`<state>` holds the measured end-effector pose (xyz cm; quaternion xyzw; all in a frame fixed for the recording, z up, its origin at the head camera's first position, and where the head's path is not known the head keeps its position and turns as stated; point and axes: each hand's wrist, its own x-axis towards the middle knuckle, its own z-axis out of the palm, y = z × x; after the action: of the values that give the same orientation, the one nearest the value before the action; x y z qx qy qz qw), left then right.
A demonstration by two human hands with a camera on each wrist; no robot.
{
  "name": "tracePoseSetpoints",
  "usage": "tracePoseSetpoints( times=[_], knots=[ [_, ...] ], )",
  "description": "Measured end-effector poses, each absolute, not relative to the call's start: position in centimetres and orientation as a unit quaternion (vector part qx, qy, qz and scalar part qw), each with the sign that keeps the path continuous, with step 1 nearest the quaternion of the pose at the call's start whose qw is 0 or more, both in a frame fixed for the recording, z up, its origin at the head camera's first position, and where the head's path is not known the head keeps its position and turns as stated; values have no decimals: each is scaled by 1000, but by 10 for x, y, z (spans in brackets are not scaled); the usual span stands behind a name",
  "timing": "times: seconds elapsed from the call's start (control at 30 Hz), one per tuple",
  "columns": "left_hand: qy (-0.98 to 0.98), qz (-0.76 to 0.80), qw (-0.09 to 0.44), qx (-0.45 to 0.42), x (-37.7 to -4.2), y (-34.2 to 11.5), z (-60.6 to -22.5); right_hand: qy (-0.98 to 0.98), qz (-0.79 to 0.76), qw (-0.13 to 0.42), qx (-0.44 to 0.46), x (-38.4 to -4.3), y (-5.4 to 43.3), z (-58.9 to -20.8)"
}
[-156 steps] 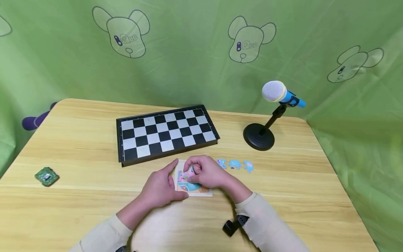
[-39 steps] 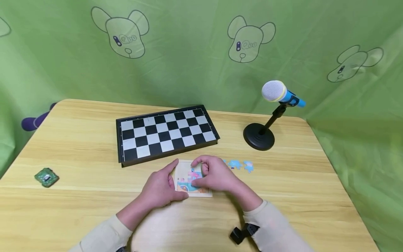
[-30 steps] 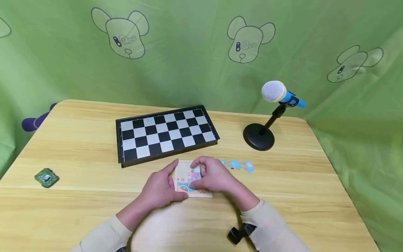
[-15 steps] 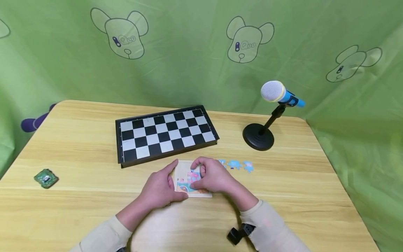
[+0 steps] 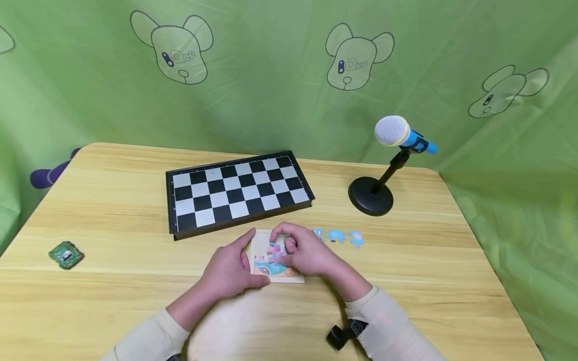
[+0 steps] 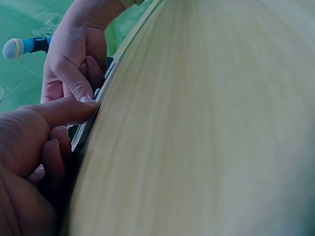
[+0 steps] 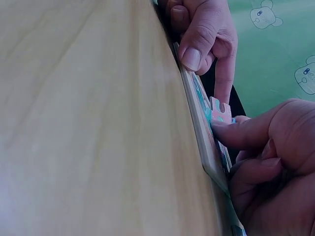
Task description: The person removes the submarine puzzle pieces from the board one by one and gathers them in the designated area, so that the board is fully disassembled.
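Note:
In the head view a small wooden jigsaw puzzle tray point(image 5: 261, 241) lies flat near the middle of the table. Its lower part holds fitted teal and orange pieces point(image 5: 275, 270). My left hand point(image 5: 229, 268) grips the tray's left side, index finger at the far corner and thumb along the near edge. Over the tray, my right hand point(image 5: 304, 250) pinches a pink puzzle piece point(image 5: 273, 249) between thumb and fingers. The right wrist view shows this pink piece point(image 7: 221, 110) tilted up above the tray surface. The right hand hides the tray's right part.
Three loose blue puzzle pieces point(image 5: 336, 235) lie right of the tray. Behind it sits a black-edged chessboard box point(image 5: 241, 188). A blue microphone on a stand point(image 5: 371, 196) is at the back right, and a green diamond-shaped object point(image 5: 66, 254) at the left.
From 5.2 s ago, the pink piece went rightward over the tray with my right hand. In the last half second the piece has tilted and shifted slightly left. My left hand stays put.

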<state>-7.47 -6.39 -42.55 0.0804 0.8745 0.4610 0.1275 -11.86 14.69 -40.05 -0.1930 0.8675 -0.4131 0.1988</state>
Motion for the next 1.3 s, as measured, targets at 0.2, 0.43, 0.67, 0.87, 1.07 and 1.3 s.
tracePoseSetpoints(
  times=[0.2,0.43,0.67,0.87,1.07,1.3],
  knots=[
    [875,460,129,78,-75,-64,-425,866,-414,196,-203,-118,148,-398],
    [875,461,130,77,-75,-64,-425,873,-391,218,-195,-120,151,-398],
    [872,465,133,74,-75,-63,-425,882,-364,227,-197,-122,150,-403],
    [872,465,132,73,-75,-64,-425,878,-362,236,-207,-122,150,-400],
    [873,464,130,75,-75,-64,-426,874,-365,238,-215,-121,151,-397],
    [872,465,130,77,-75,-64,-427,873,-357,238,-234,-122,152,-399]
  ],
)
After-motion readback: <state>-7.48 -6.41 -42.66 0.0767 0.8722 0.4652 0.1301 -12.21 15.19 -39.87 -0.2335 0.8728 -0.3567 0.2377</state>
